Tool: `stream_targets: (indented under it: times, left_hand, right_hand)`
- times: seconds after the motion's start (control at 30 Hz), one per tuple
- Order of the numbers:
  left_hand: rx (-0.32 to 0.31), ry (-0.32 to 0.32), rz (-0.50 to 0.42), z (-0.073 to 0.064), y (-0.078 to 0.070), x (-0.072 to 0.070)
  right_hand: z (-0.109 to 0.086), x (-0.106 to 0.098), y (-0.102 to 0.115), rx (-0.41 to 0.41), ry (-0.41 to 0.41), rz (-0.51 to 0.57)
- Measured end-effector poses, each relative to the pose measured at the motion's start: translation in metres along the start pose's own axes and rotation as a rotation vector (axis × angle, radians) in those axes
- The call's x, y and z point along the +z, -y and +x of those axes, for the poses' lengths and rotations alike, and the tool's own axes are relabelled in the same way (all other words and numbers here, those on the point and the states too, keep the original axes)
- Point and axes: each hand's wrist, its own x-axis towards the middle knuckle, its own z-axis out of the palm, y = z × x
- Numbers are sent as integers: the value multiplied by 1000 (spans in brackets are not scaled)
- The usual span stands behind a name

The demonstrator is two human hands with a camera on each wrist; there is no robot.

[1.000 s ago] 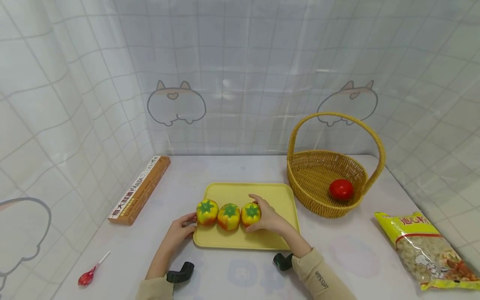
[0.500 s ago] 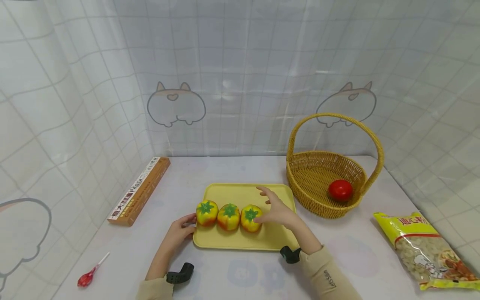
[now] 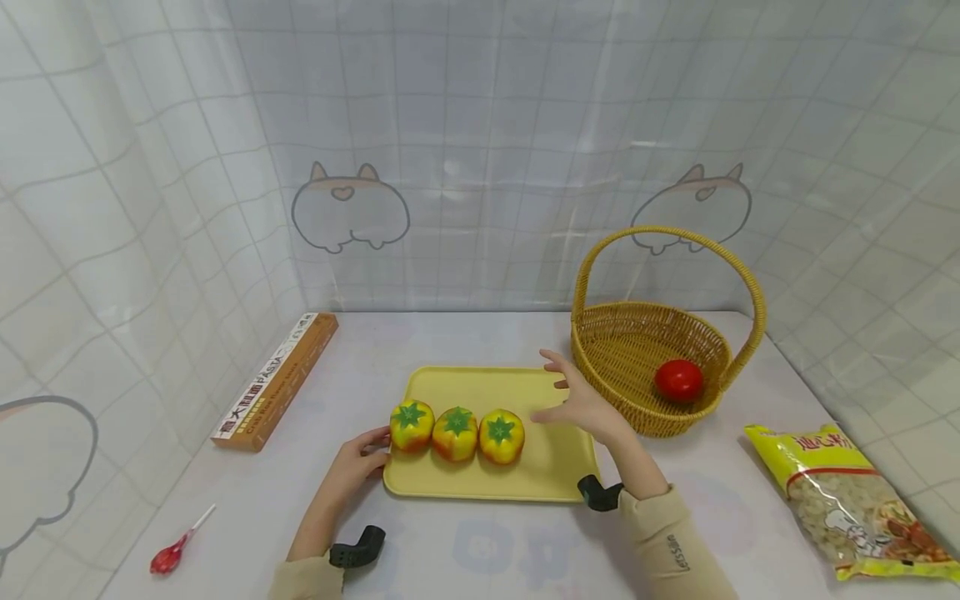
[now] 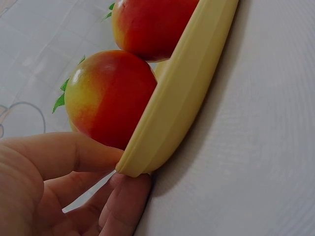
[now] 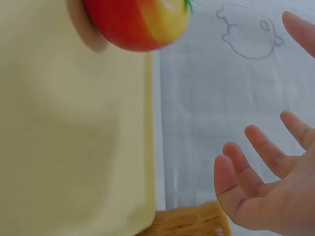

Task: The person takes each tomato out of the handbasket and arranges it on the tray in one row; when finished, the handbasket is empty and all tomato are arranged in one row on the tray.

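A yellow tray (image 3: 480,482) lies on the table with three yellow-red, tomato-like fruits in a row, each with a green star-shaped top: the left fruit (image 3: 412,426), the middle fruit (image 3: 455,434) and the right fruit (image 3: 502,437). My left hand (image 3: 357,464) pinches the tray's left rim, thumb beside the left fruit and fingers against the outer side, as the left wrist view shows. Over the tray's right part is my right hand (image 3: 587,406), fingers spread and holding nothing, apart from the right fruit. In the right wrist view that hand (image 5: 275,187) has its palm showing.
A wicker basket (image 3: 626,408) with a tall handle stands behind the tray's right side, holding a red fruit (image 3: 679,381). A bag of dry food (image 3: 855,508) lies far right. Left are a pasta box (image 3: 277,383) and a red lollipop (image 3: 171,554). A patterned curtain (image 3: 487,208) encloses the table.
My right hand has let go of the right fruit and moved right and back, toward the basket. The fruits stay in their row. My left hand keeps its place at the tray rim.
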Motion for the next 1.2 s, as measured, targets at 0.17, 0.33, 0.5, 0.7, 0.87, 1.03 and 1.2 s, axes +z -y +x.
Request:
stream_targets:
  times: [0.17, 0.33, 0.5, 0.7, 0.87, 1.03, 1.2]
  left_hand:
    - [-1, 5, 2, 0, 0, 0]
    - [0, 3, -2, 0, -1, -1]
    - [-4, 4, -11, 0, -1, -2]
    - [7, 9, -32, 1, 1, -1]
    - [15, 11, -32, 1, 1, -1]
    - [14, 8, -31, 1, 1, -1]
    - [16, 12, -42, 0, 1, -1]
  right_hand:
    - [-5, -13, 0, 3, -26, 27]
    - [-10, -28, 3, -13, -67, 1]
    - [-14, -40, 3, -35, -96, -14]
    - [-20, -54, -4, -4, -134, -3]
    - [-25, -67, -11, 22, -167, 6]
    - [-31, -80, -15, 32, -198, 7]
    - [-38, -92, -17, 46, -237, 46]
